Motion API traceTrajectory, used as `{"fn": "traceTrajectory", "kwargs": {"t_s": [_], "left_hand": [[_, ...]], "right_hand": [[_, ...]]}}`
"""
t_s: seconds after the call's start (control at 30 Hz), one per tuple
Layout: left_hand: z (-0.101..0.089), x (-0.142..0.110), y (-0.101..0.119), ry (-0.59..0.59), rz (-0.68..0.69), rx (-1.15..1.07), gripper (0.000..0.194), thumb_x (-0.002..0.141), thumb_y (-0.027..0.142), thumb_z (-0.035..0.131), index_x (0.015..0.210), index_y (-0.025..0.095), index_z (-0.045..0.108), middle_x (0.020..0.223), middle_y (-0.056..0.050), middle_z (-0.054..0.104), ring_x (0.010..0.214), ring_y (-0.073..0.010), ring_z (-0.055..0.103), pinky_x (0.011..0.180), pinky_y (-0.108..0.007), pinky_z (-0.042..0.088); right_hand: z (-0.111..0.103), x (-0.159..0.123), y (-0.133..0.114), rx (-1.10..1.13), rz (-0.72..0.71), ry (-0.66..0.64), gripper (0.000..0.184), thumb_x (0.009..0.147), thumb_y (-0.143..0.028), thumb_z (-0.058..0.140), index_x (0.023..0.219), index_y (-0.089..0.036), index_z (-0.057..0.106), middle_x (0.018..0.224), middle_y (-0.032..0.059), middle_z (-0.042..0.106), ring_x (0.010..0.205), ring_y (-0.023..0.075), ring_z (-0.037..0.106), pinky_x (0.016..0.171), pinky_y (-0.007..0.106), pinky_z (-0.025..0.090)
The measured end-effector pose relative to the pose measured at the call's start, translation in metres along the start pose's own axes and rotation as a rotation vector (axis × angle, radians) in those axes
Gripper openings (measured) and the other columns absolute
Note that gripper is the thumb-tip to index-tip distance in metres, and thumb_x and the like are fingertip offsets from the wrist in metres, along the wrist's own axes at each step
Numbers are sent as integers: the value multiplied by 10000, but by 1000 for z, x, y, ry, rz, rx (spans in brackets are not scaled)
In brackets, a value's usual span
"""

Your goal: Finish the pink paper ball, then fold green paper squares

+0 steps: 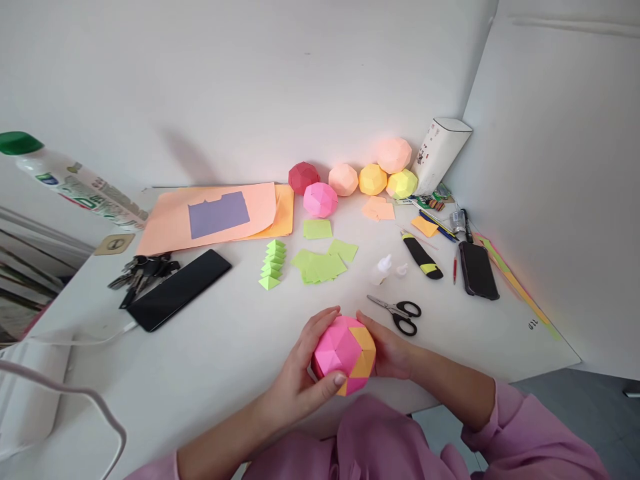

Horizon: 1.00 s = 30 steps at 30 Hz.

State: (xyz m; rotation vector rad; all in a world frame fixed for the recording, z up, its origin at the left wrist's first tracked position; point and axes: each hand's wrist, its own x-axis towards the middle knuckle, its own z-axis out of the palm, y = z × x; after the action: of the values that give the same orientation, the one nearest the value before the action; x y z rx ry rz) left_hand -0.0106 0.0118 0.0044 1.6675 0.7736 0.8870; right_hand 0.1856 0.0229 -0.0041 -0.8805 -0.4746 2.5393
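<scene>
A faceted paper ball (pixel 340 347) in pink and orange sits between my two hands, close to the table's near edge. My left hand (pixel 305 370) wraps its left side, fingers over the top and thumb across the lower front. On the ball's right side, my right hand (pixel 390 347) is curled against it, with part of its fingers hidden behind. Beyond the hands lie black-handled scissors (pixel 400 312), a small white glue bottle (pixel 383 268) with its cap (pixel 401 269) beside it, loose green paper squares (pixel 323 267) and a row of folded green paper pieces (pixel 273 263).
Several finished paper balls (pixel 343 180) line the wall. A utility knife (pixel 421 255) and a phone (pixel 479 270) lie right. Left are a black phone (pixel 179 290), keys (pixel 143 273), paper sheets (pixel 165 223) and a white bottle (pixel 85 187). A white cable (pixel 95 393) curves at the lower left.
</scene>
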Motion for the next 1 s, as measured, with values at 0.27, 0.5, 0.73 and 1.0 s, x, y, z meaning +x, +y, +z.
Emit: {"fn": "traceTrajectory", "kwargs": {"t_s": [0.27, 0.5, 0.73, 1.0], "left_hand": [[-1, -2, -4, -60, 85, -7, 782, 820, 591, 516, 1458, 269, 198, 1491, -139, 248, 1364, -359, 249, 1082, -534, 291], [2, -2, -4, 64, 235, 288, 899, 749, 507, 669, 1457, 261, 172, 1405, -170, 310, 1300, -340, 338, 1019, -523, 375], [3, -2, 1, 349, 289, 580, 958, 721, 617, 627, 1472, 254, 155, 1388, -192, 291, 1272, -366, 339, 976, -534, 379], [2, 0, 5, 314, 320, 697, 899, 783, 554, 582, 1484, 219, 130, 1316, -193, 365, 1149, -348, 434, 892, -482, 434]], "right_hand": [[-1, 0, 0, 96, 33, -5, 643, 861, -701, 326, 1104, -153, 559, 946, 85, 659, 816, 199, 609, 743, 303, 421], [-5, 0, -1, 110, -17, 34, 641, 875, -691, 285, 1075, -152, 568, 892, 80, 657, 744, 182, 595, 685, 284, 416], [2, -5, -7, -13, -232, -62, 586, 859, -665, 385, 1145, -178, 542, 816, 57, 627, 660, 172, 572, 581, 280, 438], [1, -4, -9, -170, -474, 130, 531, 853, -625, 470, 1145, -196, 581, 784, 27, 597, 553, 103, 463, 468, 209, 332]]}}
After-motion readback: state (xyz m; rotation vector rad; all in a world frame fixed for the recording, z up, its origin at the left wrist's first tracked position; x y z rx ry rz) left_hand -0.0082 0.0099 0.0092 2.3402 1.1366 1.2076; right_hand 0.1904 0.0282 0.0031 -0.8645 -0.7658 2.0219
